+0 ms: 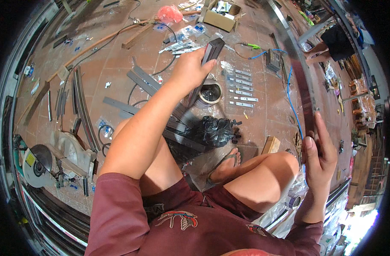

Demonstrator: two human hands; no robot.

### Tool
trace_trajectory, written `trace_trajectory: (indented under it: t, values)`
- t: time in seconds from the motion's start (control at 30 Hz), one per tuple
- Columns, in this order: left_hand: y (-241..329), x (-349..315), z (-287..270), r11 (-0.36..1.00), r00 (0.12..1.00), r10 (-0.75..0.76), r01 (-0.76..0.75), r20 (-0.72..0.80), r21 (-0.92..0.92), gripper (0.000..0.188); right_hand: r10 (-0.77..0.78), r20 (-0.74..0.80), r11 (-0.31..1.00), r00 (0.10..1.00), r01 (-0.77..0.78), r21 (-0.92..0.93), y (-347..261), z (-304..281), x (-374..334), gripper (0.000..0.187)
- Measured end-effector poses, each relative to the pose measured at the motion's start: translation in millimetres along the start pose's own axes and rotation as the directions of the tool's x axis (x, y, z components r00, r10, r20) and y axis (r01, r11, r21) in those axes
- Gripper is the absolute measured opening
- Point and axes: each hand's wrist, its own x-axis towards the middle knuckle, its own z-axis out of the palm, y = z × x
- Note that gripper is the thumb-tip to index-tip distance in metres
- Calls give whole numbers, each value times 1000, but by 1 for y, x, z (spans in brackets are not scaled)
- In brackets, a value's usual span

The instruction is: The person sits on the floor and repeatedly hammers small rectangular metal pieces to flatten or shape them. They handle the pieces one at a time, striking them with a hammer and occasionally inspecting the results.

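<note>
My left hand [189, 70] reaches forward and is closed around a dark grey metal profile [213, 49], which slants down beside an open round tin [213, 92] with a dark inside. At the right, my right hand [320, 155] grips the near part of a long, shiny dark metal profile [303, 81] between thumb and fingers. That profile runs away toward the top of the view. A row of several slim silver metal fittings [244, 99] lies on the floor right of the tin. Nearer to me, a black plastic bag [216, 130] lies between my legs, beside grey profile pieces [184, 138].
A saw with a round blade [40, 164] stands at left, near long dark strips [86, 111]. An open cardboard box [220, 19] and a red plastic bag [169, 14] are at the far side. A blue cord [290, 91] crosses the tiled floor. Another person's leg [318, 54] shows at far right.
</note>
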Motion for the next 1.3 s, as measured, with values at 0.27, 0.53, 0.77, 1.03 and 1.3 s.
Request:
trace_trajectory:
  t: [0.27,0.53,0.77,1.03,1.3]
  values:
    - [-2,1,3,999,999,-2,0,42,54,39,-88,175,993,981,100,-61,9,29,-1,50]
    - [-7,-3,10,994,997,66,-70,-46,-87,33,-189,-29,980,982,186,-74,3,12,-1,49]
    - [8,-8,6,994,997,80,-82,-24,-70,26,193,149,974,970,-207,90,-1,15,-5,50]
    - [9,-8,12,992,991,130,-130,-12,-4,27,-26,103,998,994,20,53,4,25,-8,49]
    - [-3,-7,14,995,996,90,-90,-20,-39,26,-11,99,1000,995,13,-23,14,22,-19,47]
